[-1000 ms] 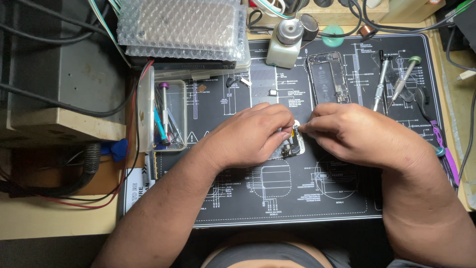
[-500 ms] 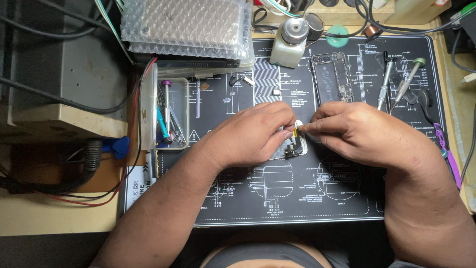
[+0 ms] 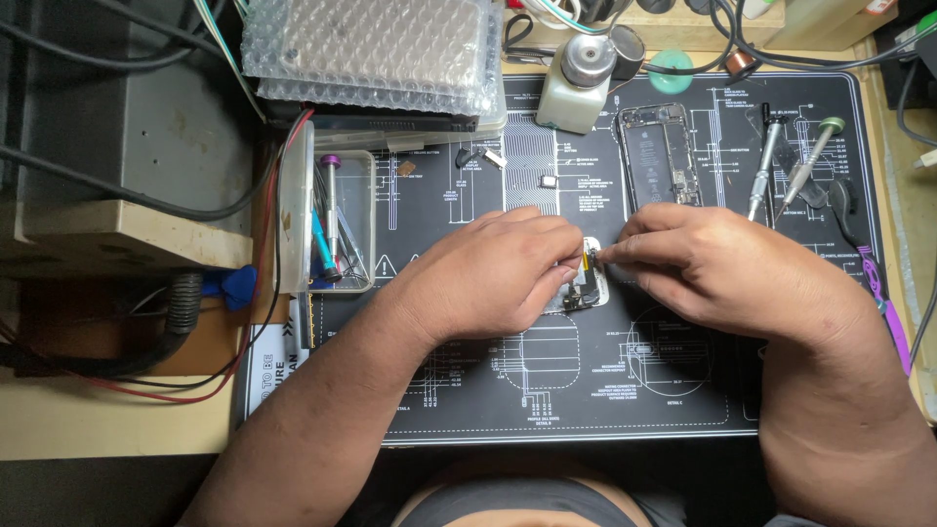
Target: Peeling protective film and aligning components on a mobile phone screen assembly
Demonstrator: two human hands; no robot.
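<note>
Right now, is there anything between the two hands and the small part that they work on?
No. The left hand and right hand both touch the small white part on the black mat.

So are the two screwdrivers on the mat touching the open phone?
Apart. The head view shows bare black mat between the screwdrivers and the open phone.

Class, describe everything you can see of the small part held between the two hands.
The part is a small pale piece with a yellow strip near its top and dark components at its lower end. It lies low over the black mat, mostly hidden. The left hand covers its left side; the right hand pinches its top edge with the fingertips. Its material cannot be told.
</note>
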